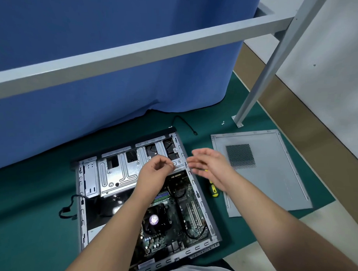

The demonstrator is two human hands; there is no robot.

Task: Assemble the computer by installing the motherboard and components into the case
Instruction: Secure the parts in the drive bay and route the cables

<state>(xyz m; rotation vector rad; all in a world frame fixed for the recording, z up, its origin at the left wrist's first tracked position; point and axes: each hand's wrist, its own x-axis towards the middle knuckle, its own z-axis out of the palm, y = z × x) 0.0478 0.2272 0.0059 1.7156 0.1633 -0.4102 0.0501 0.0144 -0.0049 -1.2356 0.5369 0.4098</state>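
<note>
So the left hand (158, 168) has its fingertips (171, 165) pinched together over the far end of the case (83, 219), right above the silver drive cage (118, 174). Might be a tiny screw between thumb and forefinger, but it's too small to tell, so I can't say it's holding anything. The right hand (210, 166) is spread open, fingers loose and a bit blurry, palm facing left, holding nothing. It hovers just off the case's right rim, above the green mat (34, 201).

Under that right wrist a yellow-and-black screwdriver (213, 190) lies on the mat, just beside the case; most of it is hidden by the hand.

The case itself lies flat on its side, open side up, near the front edge of the table. The motherboard (183, 216) is already sitting inside it, in the right half, with the CPU cooler fan (154, 219) on it and a black cable (189, 226) looping across the board. The left part of the case interior is dark and mostly blocked by the left forearm.

A black cable with a connector (67, 210) hangs out over the case's left wall onto the mat. The grey side panel (267, 183) lies flat to the right, apart from the case. Another thin black lead (183, 123) sits on the mat beyond the case, near the blue curtain (110, 56). A couple of small screws (222, 122) sit by the foot of the grey frame leg (254, 96).
</note>
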